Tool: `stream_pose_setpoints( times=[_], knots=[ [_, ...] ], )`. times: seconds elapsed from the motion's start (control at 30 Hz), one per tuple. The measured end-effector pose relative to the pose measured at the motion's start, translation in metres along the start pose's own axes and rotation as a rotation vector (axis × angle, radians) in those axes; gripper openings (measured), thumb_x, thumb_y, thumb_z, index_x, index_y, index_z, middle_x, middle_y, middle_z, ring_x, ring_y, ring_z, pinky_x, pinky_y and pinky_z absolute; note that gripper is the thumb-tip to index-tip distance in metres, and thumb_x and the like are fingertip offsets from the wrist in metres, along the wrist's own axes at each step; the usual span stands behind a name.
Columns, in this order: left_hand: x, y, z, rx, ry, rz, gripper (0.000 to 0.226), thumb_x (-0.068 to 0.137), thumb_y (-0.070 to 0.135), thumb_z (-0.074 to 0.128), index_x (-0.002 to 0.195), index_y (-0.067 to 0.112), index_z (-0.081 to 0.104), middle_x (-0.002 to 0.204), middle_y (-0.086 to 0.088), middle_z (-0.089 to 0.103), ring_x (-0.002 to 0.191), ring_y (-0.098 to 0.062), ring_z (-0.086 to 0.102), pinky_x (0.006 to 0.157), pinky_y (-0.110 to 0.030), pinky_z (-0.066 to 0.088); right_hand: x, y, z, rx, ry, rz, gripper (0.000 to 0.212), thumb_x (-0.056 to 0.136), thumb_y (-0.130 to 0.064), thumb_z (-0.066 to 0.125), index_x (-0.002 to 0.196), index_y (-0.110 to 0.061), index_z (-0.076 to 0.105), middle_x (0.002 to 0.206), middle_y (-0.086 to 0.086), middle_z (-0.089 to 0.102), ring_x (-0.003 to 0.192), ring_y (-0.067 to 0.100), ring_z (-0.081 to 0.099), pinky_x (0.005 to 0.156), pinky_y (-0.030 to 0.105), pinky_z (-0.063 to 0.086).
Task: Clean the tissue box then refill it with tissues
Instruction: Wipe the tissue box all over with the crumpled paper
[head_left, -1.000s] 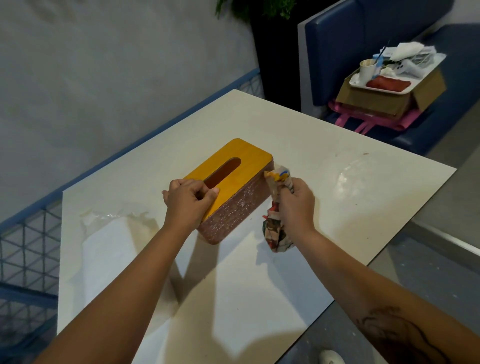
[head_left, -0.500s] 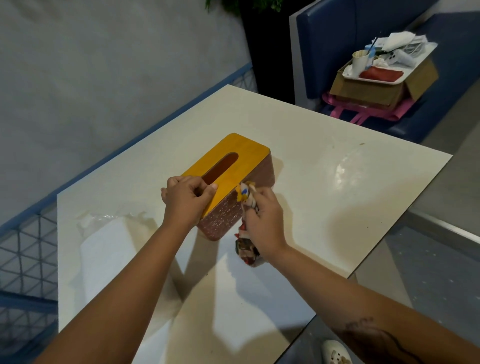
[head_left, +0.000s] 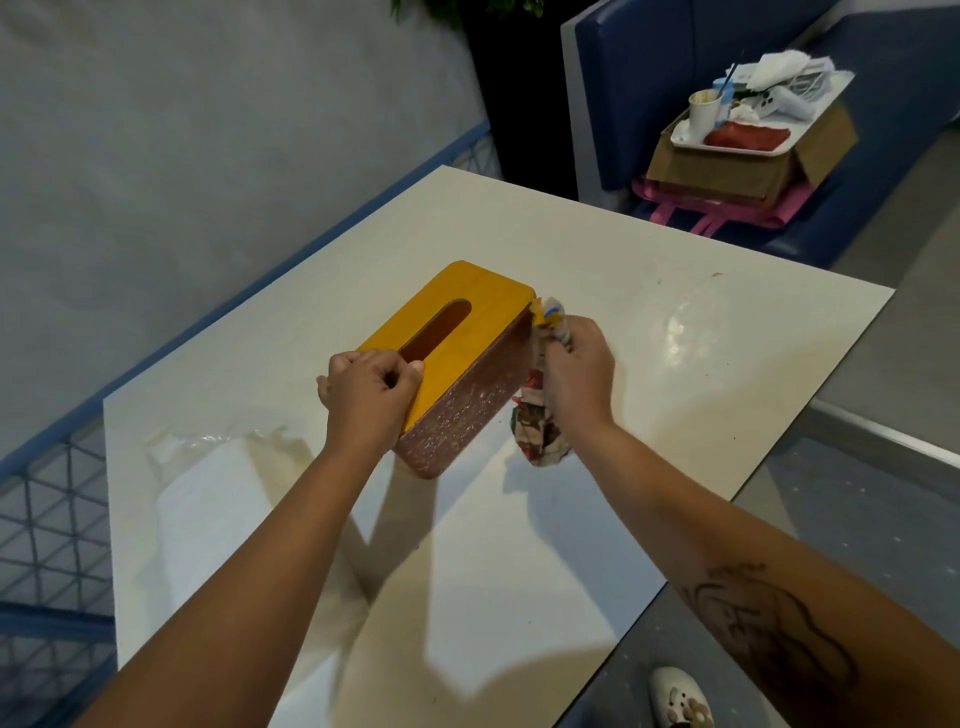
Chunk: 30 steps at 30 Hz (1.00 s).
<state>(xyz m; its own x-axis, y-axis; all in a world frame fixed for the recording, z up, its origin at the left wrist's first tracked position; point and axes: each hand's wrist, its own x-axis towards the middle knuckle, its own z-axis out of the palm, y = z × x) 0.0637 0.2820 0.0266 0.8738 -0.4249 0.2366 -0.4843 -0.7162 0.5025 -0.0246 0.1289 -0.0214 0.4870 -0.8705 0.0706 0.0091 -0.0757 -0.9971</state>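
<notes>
Tissue box, rectangular, with a yellow wooden lid cut by an oval slot and reddish-brown speckled sides, stands flat on the pale cream tabletop, directly ahead of the person and between the two hands. Its long axis runs diagonally, from the near end on the person's left to the far end on the right. The left hand is clamped on the near end of the lid, fingers curled over the edge and thumb lying on top beside the slot end, steadying the box. The right hand is closed round a crumpled multicoloured cloth and holds it against the box's right-hand long side, at the far corner; the loose tail of the cloth hangs to the tabletop beside that side. The slot shows no tissues inside. Assessment: cleaning is under way and refilling has not begun. The next wipe would reasonably run down that long side, along the axis, toward the near end held by the left hand. A white stack of tissues in clear plastic wrap lies to the near left of the box, well apart from it and closer to the left hand. A cardboard carton carrying a cluttered white tray sits on a blue seat far beyond the box, off the tabletop.
</notes>
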Motion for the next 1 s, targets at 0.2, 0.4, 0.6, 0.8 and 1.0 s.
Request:
stream_pose_setpoints(
  times=[0.2, 0.4, 0.6, 0.8, 1.0],
  knots=[
    [0.001, 0.000, 0.000, -0.001, -0.011, 0.001, 0.027, 0.092, 0.033, 0.052, 0.070, 0.019, 0.057, 0.074, 0.018, 0.047, 0.102, -0.013, 0.033, 0.107, -0.055, 0.024, -0.041, 0.012, 0.021, 0.023, -0.083, -0.154, 0.019, 0.086, 0.005, 0.052, 0.096, 0.001, 0.068, 0.088, -0.005, 0.048, 0.077, -0.007, 0.049, 0.063, 0.003, 0.035],
    [0.002, -0.002, 0.000, 0.016, -0.019, 0.013, 0.028, 0.092, 0.033, 0.053, 0.068, 0.018, 0.055, 0.070, 0.020, 0.044, 0.108, -0.019, 0.038, 0.107, -0.055, 0.022, -0.081, 0.021, 0.029, -0.014, -0.245, -0.294, 0.026, 0.087, 0.003, 0.052, 0.107, 0.000, 0.067, 0.093, -0.004, 0.053, 0.080, 0.008, 0.051, 0.068, 0.007, 0.037],
    [0.002, -0.004, 0.001, 0.014, -0.009, 0.011, 0.028, 0.092, 0.034, 0.052, 0.071, 0.017, 0.058, 0.078, 0.013, 0.048, 0.113, -0.022, 0.040, 0.107, -0.056, 0.023, -0.077, 0.004, 0.009, 0.089, -0.388, 0.044, 0.020, 0.087, -0.008, 0.054, 0.070, 0.002, 0.055, 0.068, 0.015, 0.049, 0.063, 0.026, 0.054, 0.055, 0.035, 0.050],
    [0.001, -0.004, 0.002, 0.010, 0.004, 0.007, 0.028, 0.092, 0.035, 0.052, 0.070, 0.018, 0.057, 0.082, 0.010, 0.051, 0.111, -0.021, 0.040, 0.108, -0.056, 0.021, -0.035, 0.002, -0.015, 0.143, -0.028, 0.313, 0.025, 0.091, -0.011, 0.046, 0.068, -0.004, 0.051, 0.065, 0.019, 0.048, 0.052, 0.019, 0.050, 0.052, 0.027, 0.048],
    [0.002, -0.006, 0.002, 0.011, -0.014, 0.022, 0.029, 0.092, 0.035, 0.051, 0.072, 0.015, 0.059, 0.084, 0.009, 0.052, 0.111, -0.020, 0.039, 0.108, -0.054, 0.021, -0.026, 0.010, 0.014, -0.083, -0.129, 0.194, 0.037, 0.084, -0.017, 0.045, 0.049, -0.025, 0.035, 0.070, 0.005, 0.042, 0.064, 0.026, 0.048, 0.061, 0.042, 0.050]
  ],
)
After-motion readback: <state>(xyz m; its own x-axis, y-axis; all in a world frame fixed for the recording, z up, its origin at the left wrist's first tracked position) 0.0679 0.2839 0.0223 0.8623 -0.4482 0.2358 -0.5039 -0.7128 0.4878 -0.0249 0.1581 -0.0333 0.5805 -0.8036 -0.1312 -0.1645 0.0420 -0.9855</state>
